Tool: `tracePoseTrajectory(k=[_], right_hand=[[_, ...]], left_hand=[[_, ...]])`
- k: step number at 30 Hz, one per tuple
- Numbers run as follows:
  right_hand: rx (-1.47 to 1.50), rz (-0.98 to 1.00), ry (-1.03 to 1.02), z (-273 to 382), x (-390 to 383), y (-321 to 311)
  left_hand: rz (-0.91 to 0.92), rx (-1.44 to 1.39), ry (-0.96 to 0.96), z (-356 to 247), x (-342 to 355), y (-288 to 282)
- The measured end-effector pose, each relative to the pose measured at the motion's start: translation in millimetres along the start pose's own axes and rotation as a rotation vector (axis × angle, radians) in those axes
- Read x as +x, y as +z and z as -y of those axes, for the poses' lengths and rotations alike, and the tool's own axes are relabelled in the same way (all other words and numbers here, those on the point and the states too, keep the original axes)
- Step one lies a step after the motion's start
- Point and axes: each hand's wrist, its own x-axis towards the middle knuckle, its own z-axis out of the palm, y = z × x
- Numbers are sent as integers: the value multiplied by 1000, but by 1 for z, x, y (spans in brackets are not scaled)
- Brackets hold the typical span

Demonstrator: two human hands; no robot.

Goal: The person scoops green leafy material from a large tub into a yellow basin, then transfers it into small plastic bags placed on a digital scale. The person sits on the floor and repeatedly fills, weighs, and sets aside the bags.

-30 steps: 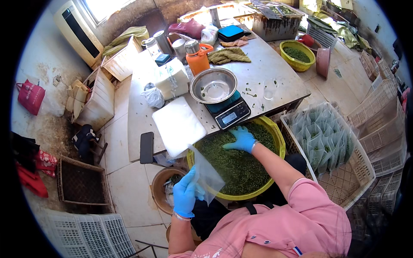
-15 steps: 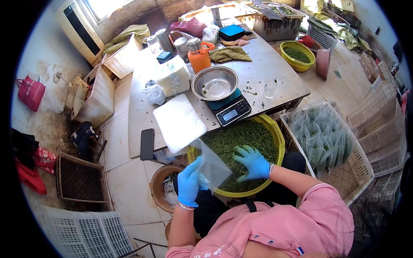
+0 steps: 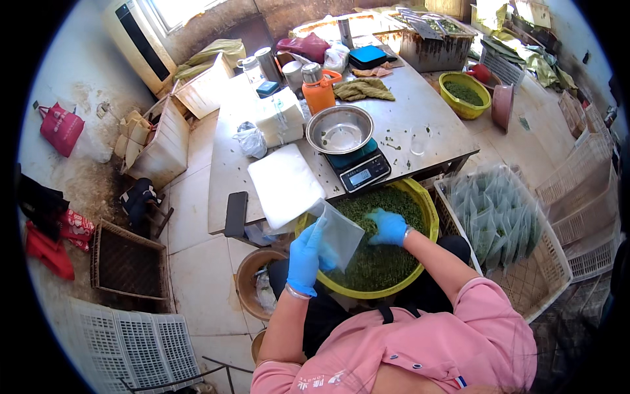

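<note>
Over the yellow basin (image 3: 426, 203) of green leaves (image 3: 374, 262), left hand (image 3: 306, 257) pinches a clear plastic bag (image 3: 341, 231), mouth up, above the basin's 9 o'clock rim. Right hand (image 3: 388, 226) is cupped down in the leaves, grabbing some. Digital scale (image 3: 359, 169) carrying a steel bowl (image 3: 340, 129) sits on the desk (image 3: 420, 111) at 12 o'clock; crate of filled bags (image 3: 499, 223) at 3 o'clock.

Rough packing workshop: scale (image 3: 359, 172), crates (image 3: 525, 262), basin of greens (image 3: 420, 197).
</note>
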Motion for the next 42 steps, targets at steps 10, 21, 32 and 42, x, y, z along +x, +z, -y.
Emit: tracePoseTrajectory(k=[10,21,32,42], right_hand=[[27,25,14,10,-16,-1],[-51,33,85,22,-25,8],[1315,-127,9,-20,-26,-16],[1601,-307,-259,93,-74,-141]], left_hand=[[58,-23,60,-9,-6,5],[-1,117,57,-31,-17,-6],[40,35,-54,24,38,26],[28,-24,-140,43,62,52]])
